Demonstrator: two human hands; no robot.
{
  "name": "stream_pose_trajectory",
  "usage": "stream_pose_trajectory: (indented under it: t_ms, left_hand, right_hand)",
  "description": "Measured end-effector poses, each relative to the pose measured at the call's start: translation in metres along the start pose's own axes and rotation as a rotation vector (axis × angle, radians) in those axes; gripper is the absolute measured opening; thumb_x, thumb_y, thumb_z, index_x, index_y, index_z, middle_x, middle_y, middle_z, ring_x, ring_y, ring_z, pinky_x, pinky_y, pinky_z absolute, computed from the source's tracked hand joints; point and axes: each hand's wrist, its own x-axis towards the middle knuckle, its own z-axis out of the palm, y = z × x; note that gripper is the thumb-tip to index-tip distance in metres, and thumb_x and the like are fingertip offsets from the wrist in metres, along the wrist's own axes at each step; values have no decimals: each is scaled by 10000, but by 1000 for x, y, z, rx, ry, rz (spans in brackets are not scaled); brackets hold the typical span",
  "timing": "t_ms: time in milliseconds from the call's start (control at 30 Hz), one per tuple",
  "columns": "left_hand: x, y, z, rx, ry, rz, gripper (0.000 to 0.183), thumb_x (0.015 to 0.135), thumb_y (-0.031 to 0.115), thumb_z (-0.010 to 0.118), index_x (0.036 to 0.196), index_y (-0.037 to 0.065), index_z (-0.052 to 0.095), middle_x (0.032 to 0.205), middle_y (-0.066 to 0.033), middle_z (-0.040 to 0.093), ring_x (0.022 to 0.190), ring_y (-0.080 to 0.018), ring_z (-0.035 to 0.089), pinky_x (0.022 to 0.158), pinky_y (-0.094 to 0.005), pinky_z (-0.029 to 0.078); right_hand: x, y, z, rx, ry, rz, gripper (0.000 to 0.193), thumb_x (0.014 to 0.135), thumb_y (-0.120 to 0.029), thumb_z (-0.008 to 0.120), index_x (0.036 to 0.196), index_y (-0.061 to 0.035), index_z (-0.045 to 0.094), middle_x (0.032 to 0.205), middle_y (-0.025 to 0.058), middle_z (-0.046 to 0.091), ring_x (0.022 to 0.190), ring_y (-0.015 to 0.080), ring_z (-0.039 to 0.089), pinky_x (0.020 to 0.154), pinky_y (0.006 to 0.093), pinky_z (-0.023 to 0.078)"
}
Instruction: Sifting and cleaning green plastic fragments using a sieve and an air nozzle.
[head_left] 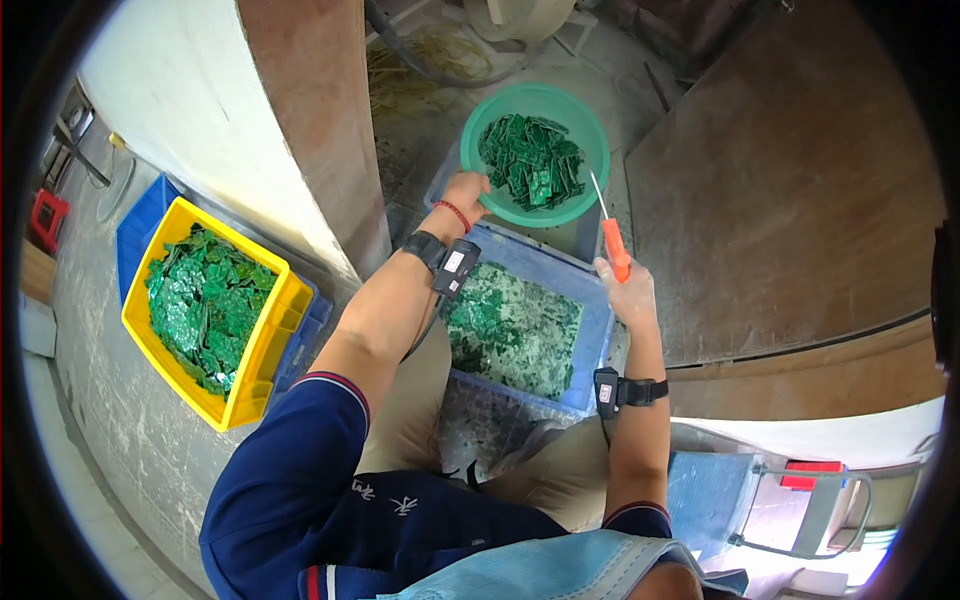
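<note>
My left hand (462, 196) is closed on the near left rim of a round green plastic basin (597, 140). Inside the basin lies a heap of flat green pieces (530, 160) that look like circuit boards. My right hand (630, 292) grips the orange handle of a screwdriver (615, 250), its thin metal shaft pointing up beside the basin's right side. Between my knees stands a blue plastic crate (597, 330), holding green bits and pale grey-green crumbs (520, 335). The basin sits at the crate's far side; what supports it is partly hidden.
To my left, a yellow bin (285, 310) full of green board pieces rests over blue bins (140, 225). A white and brown panel (310, 110) rises between it and the basin. A large brown wooden board (800, 200) borders the right side. Behind the basin runs a hose (430, 68).
</note>
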Motion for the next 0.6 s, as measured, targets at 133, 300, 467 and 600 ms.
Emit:
stream_pose_trajectory:
  t_ms: [133,300,467,600]
  left_hand:
    - [-3,-6,-2,-36,116,-123,338,687,-78,410,1018,-26,370,1030,-235,386,871,-461,500,677,-617,454]
    - [-7,-3,2,360,158,-169,227,696,-92,426,915,-42,457,899,-155,476,790,-326,531,634,-520,486]
    - [-7,5,6,120,54,69,305,687,-106,411,984,-54,465,965,-180,493,829,-345,544,685,-558,481]
    - [-10,1,0,-4,64,-184,324,678,-118,411,988,-42,462,969,-182,492,841,-351,544,694,-577,470]
  right_hand:
    - [5,5,5,3,83,-12,361,759,-335,622,810,20,580,696,218,571,669,365,569,617,402,435]
    - [5,12,1,-33,110,2,358,759,-334,623,801,19,580,684,212,569,660,365,566,612,390,437]
    - [6,11,-6,93,131,-19,356,758,-332,622,822,17,592,681,206,578,674,356,581,618,389,439]
    - [5,12,0,6,164,-34,369,765,-348,608,821,16,593,662,206,575,663,339,587,614,391,438]
